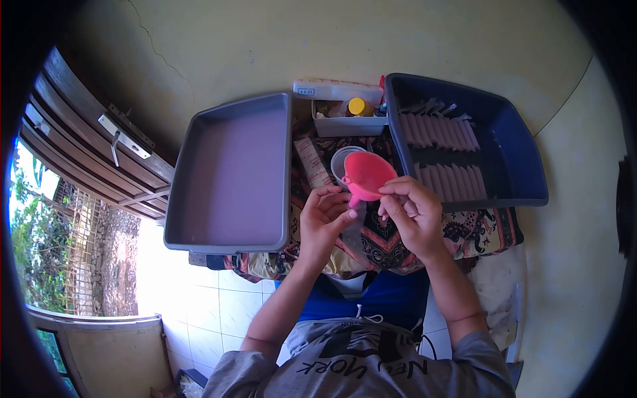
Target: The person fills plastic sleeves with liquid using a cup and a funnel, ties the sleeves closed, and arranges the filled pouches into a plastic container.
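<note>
A pink funnel (369, 174) is tilted over the patterned cloth, its wide mouth toward the upper left. My right hand (415, 212) pinches the funnel's rim from the right. Around the spout, my left hand (327, 222) has its thumb and fingers closed at the top of a clear plastic bag (356, 233), which hangs below the spout and looks empty. Behind the funnel stands a whitish cup (339, 161), partly covered by it.
On the left is a grey tray (289, 166) of pale purple liquid. A dark blue tray (511, 159) on the right holds two rows of filled purple packets (438, 131). At the back, a grey basket (350, 127) holds a yellow-capped jar (357, 107). A printed packet (312, 162) lies beside the cup.
</note>
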### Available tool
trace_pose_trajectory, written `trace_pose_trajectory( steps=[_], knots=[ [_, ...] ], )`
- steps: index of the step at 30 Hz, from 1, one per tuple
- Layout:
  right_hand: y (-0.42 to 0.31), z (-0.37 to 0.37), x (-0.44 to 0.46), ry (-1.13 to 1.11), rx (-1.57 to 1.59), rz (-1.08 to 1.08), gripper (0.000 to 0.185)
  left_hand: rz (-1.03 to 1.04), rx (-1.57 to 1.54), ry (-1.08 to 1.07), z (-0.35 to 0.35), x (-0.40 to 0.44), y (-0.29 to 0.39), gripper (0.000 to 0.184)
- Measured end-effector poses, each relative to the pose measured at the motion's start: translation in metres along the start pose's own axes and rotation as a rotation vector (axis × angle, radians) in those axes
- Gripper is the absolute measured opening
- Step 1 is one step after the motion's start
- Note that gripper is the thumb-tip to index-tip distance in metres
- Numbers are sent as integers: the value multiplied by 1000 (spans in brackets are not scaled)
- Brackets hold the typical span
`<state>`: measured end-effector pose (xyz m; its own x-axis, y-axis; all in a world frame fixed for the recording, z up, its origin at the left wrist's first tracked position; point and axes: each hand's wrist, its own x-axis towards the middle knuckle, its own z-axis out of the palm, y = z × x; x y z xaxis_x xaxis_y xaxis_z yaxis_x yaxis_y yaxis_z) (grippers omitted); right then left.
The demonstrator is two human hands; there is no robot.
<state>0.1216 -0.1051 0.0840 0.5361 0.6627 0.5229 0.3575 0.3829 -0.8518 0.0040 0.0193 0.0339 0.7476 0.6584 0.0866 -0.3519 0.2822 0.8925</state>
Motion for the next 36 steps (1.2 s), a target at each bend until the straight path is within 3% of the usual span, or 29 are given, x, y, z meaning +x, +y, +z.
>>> trace_pose_trajectory(
  steps=[4,17,20,23,25,28,29,33,36],
  knots=[
    [-2,-1,1,-46,-145,4,10,-38,96,-11,1,0,1,51],
    [3,6,2,-101,-148,-17,12,27,66,-33,-6,-5,-3,50],
    [8,6,1,-200,-133,-46,12,22,116,-12,-10,-4,-5,50],
    [14,13,0,-178,-41,-56,12,-41,102,25,-14,-6,-5,49],
    [11,19,0,42,215,48,9,-26,109,30,-17,-7,-7,47],
    [43,12,0,153,247,151,12,-4,74,38,-21,-12,-14,46],
    [55,10,2,189,176,224,22,-5,74,36,-22,-13,-15,46],
    [76,24,6,137,44,339,32,-63,47,84,-28,-20,-20,44],
    [84,29,13,166,-167,274,37,-74,23,107,-26,-23,-17,41]
  ],
)
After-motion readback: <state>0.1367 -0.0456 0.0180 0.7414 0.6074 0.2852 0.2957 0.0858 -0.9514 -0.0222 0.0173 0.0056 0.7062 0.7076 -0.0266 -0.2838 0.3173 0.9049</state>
